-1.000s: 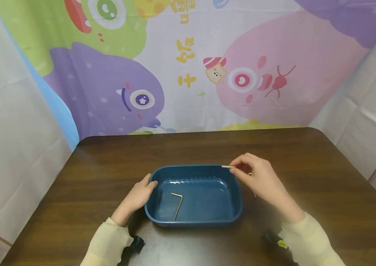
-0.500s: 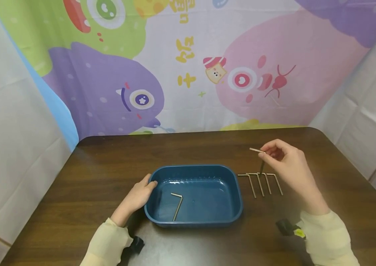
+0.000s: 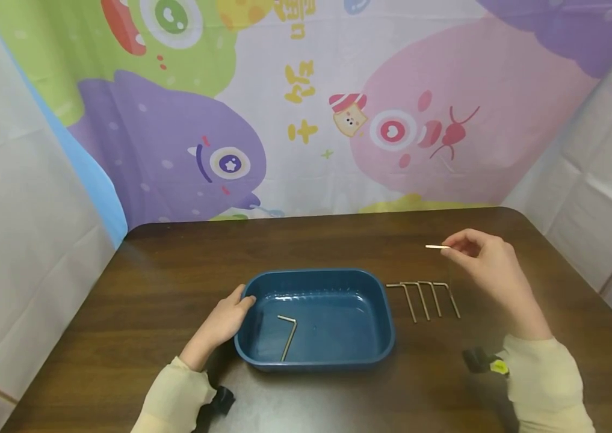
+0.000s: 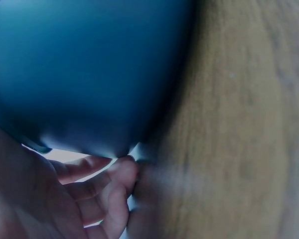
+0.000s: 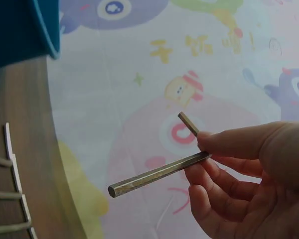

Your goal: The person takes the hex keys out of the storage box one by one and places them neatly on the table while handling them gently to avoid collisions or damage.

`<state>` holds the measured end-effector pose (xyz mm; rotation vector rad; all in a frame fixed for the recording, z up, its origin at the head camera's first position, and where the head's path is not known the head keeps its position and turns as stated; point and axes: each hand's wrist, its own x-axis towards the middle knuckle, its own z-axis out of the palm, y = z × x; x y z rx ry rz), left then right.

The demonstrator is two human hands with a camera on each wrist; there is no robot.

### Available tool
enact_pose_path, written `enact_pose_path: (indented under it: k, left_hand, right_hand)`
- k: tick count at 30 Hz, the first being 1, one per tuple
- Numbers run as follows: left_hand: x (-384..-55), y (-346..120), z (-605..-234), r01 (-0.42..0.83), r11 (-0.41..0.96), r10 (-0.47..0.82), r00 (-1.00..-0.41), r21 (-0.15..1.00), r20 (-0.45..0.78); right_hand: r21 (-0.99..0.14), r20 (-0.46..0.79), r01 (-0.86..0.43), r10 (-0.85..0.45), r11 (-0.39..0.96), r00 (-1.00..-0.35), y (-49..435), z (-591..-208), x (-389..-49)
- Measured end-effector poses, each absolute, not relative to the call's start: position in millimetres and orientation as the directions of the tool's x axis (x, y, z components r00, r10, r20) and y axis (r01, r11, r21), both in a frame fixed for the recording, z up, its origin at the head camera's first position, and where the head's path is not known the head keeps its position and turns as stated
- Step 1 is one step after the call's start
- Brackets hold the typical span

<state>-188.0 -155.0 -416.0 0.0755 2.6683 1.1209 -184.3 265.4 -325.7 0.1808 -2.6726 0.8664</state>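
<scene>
My left hand holds the left end of a blue plastic basin, its thumb over the rim and the other fingers outside. In the left wrist view those fingers lie against the basin's outer wall. One L-shaped hex key lies inside, towards the left. Raised above the table on the right, my right hand pinches another hex key near its bend, between thumb and fingertips. Below and left of that hand, several hex keys lie in a row beside the basin, short arms pointing left.
The dark wooden table carries everything. A cartoon-printed cloth hangs behind its far edge, and pale panels flank both sides. Black wrist devices sit at the sleeves.
My right hand has moved right with its hex key, from the basin's right rim to beyond the row, uncovering the row. My left hand and the basin have stayed in place.
</scene>
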Motion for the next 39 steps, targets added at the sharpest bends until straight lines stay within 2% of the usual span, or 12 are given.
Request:
enact_pose_path:
  k: [19, 39]
  left_hand:
    - [-186.6, -156.1, -415.8, -0.068, 0.703, 0.134, -0.965, 0.708, -0.226]
    - [-187.4, -155.7, -415.1, -0.073, 0.71, 0.13, -0.964, 0.701, -0.232]
  right_hand:
    - [-0.495, 0.202, -0.12, -0.02, 0.86, -0.979, 293.1, -343.1, -195.8]
    - [-0.519, -0.034, -0.006, -0.028, 0.855, -0.999, 314.2, -366.3, -208.3]
